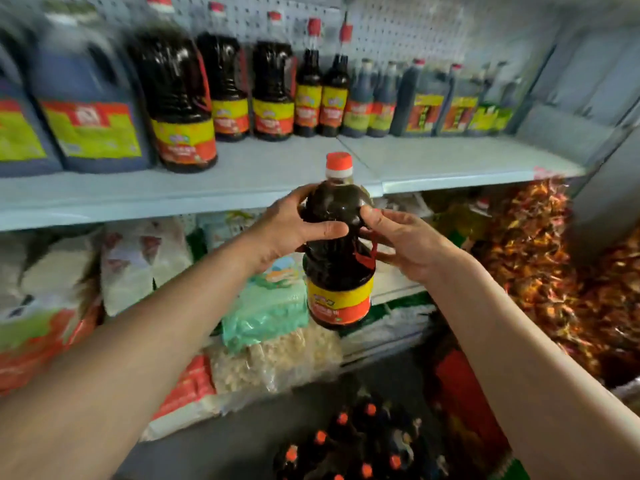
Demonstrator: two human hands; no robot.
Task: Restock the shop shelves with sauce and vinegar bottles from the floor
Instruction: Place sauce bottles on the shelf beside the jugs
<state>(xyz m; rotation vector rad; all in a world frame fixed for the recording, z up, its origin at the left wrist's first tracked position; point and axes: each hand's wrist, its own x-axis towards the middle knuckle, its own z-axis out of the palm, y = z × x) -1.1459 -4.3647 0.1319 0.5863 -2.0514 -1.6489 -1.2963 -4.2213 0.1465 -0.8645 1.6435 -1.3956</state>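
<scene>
Shelving [450, 161] stretches before us, its top board lined with dark bottles at the back and bare along the front. Below it we hold a sauce bottle [337, 258] upright, left hand [294, 230] and right hand [401, 244] both wrapped round its shoulder. More bottles [349, 445] wait on the floor. We judge this mid-lift; next we must raise it clear of the shelf edge and set it down.
</scene>
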